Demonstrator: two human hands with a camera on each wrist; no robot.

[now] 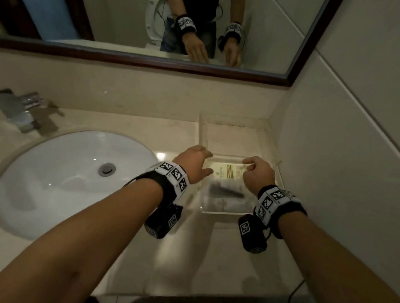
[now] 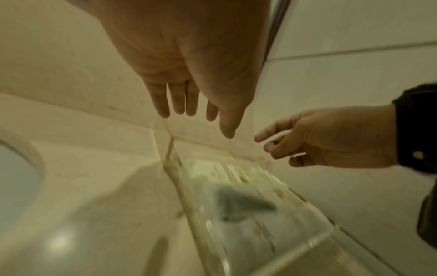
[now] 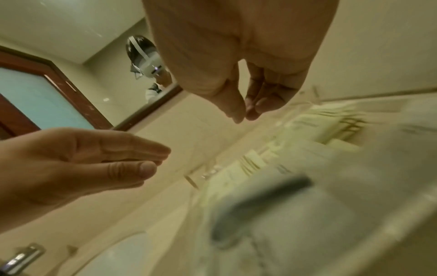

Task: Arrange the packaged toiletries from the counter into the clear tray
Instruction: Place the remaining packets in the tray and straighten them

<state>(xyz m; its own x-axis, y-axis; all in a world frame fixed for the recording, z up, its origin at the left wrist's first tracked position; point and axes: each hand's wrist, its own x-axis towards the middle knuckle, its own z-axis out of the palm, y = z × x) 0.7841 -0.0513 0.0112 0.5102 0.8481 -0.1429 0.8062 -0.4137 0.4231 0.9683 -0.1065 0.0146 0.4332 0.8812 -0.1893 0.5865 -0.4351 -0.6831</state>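
Toiletries already lie inside the clear tray point(image 1: 225, 211), which sits on the worktop point(image 1: 184, 258) at its right end, close against the side wall and just right of the sink point(image 1: 70, 183): a pale printed packet point(image 1: 227, 172) toward the tray's far part and a dark comb-like item in a clear wrapper point(image 1: 227, 191) nearer me, both smeared by blur so I cannot read their labels. My left hand point(image 1: 194, 161) hovers over the tray's left wall with fingers straight and spread, holding nothing. My right hand point(image 1: 258, 172) is above the tray's right side, thumb and fingertips drawn close together; in the right wrist view they nearly meet, but I see no packet between them, so I judge it empty and loosely curled, not gripping. Neither hand appears to touch the tray or its contents. My reading is that I am at the tidying stage, with the packets in and their lie being checked. I see no other packet loose on the worktop near the tray, though its left end beyond the tap point(image 1: 21, 111) is dim. The next move calls for a light touch: nudge the wrapped comb flat and square to the tray's walls without shoving the smooth tray along the worktop.
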